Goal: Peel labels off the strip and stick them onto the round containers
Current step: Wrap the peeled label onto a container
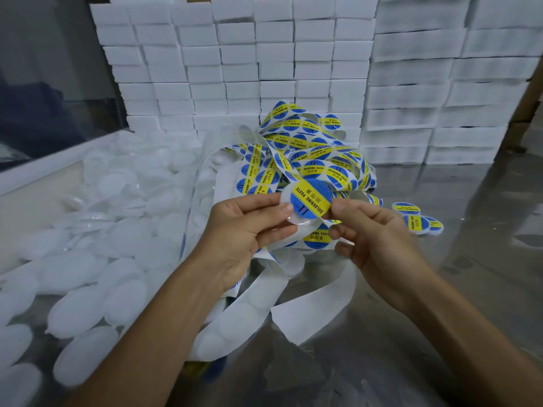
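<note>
Shiny metal counter point(440, 304) is carrying everything. Loose pile of white round containers point(88, 259) is covering its left side, up against a pale raised edge point(44, 168). Tangled label strip point(311, 154) with blue-and-yellow labels is sitting mid-counter, emptied white backing point(308, 312) trailing toward the near edge. Three labelled containers point(417, 218) are lying just right of the tangle. Stacked white boxes point(264, 69) are lining the back, taller stacks point(440, 83) at the right.

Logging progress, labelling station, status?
Left hand holds round container. Right hand pressing label on. Label strip tangled behind; nothing blocking.
</note>
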Motion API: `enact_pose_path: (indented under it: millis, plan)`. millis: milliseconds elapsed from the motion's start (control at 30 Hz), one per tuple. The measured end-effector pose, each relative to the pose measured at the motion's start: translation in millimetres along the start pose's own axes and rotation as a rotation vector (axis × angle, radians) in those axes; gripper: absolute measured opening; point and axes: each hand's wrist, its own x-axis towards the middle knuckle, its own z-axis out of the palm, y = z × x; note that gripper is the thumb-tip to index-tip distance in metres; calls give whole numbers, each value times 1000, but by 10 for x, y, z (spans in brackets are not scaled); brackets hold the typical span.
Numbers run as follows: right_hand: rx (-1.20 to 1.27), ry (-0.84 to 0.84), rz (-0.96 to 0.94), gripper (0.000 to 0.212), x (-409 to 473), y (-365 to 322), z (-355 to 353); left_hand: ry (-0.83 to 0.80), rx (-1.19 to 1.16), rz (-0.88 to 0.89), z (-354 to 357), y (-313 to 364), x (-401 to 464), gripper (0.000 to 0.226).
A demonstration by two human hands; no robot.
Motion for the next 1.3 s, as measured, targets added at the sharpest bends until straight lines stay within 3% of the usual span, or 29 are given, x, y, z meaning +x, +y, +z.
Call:
enact_pose_path:
  millis: [233, 367, 567, 800, 1033, 1200, 1300]
  plan:
    - [-51, -24, 10, 25, -3, 19, 1, -7, -4, -13, 28, 21, -13, 13]
    - [-59, -34, 12, 24, -6, 19, 5, 12, -8, -18, 25, 24, -22, 21]
    - [-77, -27, 17, 24, -1, 22, -4, 2, 18, -17, 22, 24, -24, 14]
    - [-166, 3, -23, 12, -9, 11, 11, 24, 76, 36, 29, 26, -36, 31]
    - [-356, 42, -155, 16, -23, 36, 8, -3, 174, 179, 52, -10, -56, 13]
    - [-693, 87, -408, 29, -38, 110, 38, -43, 247, 226, 74, -46, -62, 17]
    - [-718, 106, -488, 38, -34, 138, 53, -106, 211, 199, 100, -73, -84, 21]
